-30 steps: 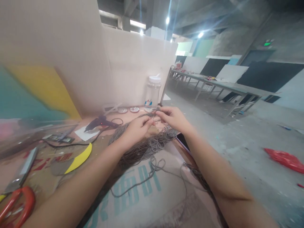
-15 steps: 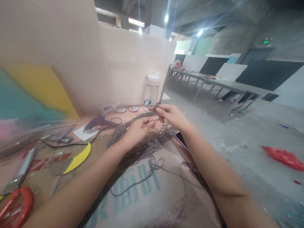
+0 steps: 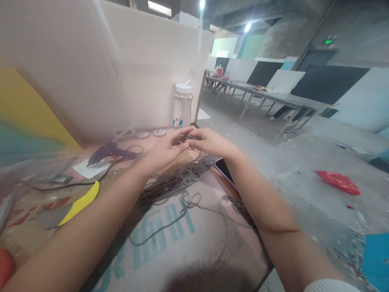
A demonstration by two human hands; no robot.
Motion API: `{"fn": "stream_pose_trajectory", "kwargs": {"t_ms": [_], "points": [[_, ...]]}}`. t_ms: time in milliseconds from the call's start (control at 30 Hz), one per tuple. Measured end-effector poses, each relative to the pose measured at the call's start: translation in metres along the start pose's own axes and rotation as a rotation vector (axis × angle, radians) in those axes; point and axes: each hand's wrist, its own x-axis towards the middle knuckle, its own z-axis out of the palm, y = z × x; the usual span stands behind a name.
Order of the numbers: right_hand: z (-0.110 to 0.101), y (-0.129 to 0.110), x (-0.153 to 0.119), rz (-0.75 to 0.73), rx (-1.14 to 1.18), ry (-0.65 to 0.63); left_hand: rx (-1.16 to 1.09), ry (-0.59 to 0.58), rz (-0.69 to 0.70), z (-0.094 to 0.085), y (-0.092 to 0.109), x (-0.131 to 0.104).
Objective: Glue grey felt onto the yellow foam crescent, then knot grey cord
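A tangled bundle of thin grey cord (image 3: 179,180) lies on the cardboard-covered table (image 3: 194,239), with loose loops trailing toward me and over the right edge. My left hand (image 3: 165,150) and my right hand (image 3: 209,142) meet above the far end of the bundle. Both pinch the same short stretch of grey cord between fingertips and thumbs, a little above the table. The fingers hide the exact grip.
A black glue gun (image 3: 106,153) rests on white paper at the left, its cable running across. A clear jar with a white lid (image 3: 182,105) stands by the beige partition. A yellow curved piece (image 3: 80,200) lies at the left. A dark phone (image 3: 225,170) sits near the right edge.
Both hands have lifted slightly and come closer together on the cord. My head has turned right and down, so the red-handled scissors have slid almost out of view.
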Motion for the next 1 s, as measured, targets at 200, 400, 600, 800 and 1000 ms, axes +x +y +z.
{"fn": "stream_pose_trajectory", "kwargs": {"t_ms": [200, 400, 600, 800, 1000], "points": [[-0.001, 0.008, 0.002, 0.032, 0.343, -0.029, -0.078, 0.030, -0.103, 0.006, 0.009, 0.008], [-0.001, 0.006, 0.005, 0.152, 0.178, 0.141, 0.245, 0.320, -0.283, 0.009, 0.003, 0.008], [-0.027, 0.025, -0.005, 0.301, -0.055, 0.128, 0.158, 0.495, -0.345, -0.009, -0.008, 0.009], [-0.014, 0.077, -0.031, 0.396, -0.325, 0.031, 0.204, 0.511, -0.363, -0.015, -0.007, 0.006], [0.008, 0.115, -0.043, 0.120, -0.368, 0.078, 0.095, 0.548, -0.375, -0.015, -0.003, 0.007]]}}
